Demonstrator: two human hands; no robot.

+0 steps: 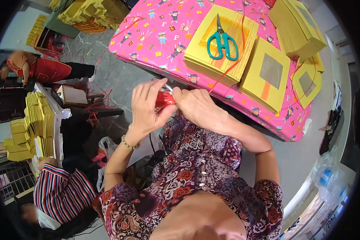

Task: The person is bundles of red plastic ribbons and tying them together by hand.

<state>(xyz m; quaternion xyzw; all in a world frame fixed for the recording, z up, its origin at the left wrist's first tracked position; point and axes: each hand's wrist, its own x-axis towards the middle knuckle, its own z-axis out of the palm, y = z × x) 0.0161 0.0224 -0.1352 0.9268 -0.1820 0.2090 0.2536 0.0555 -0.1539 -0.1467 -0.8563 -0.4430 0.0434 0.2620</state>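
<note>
In front of my chest, both hands meet at a small shiny red bundle (164, 99), which looks like ribbon. My left hand (145, 106) holds it between the thumb and the raised fingers. My right hand (198, 107) is closed at its right end, with the fingertips curled out of sight. A bit of silvery metal (169, 87) shows between the hands; its kind is unclear. Beyond them, teal-handled scissors (222, 45) lie on a stack of yellow boxes (212, 66). A thin red ribbon (230, 71) runs over that stack toward my right hand.
A pink patterned cloth (148, 40) covers the table ahead. More yellow windowed boxes (268, 74) stand on its right. At left, a person in a red apron (52, 71) and one in a striped top (62, 192) are near piled yellow cartons (40, 124). Clear plastic bottles (330, 180) stand far right.
</note>
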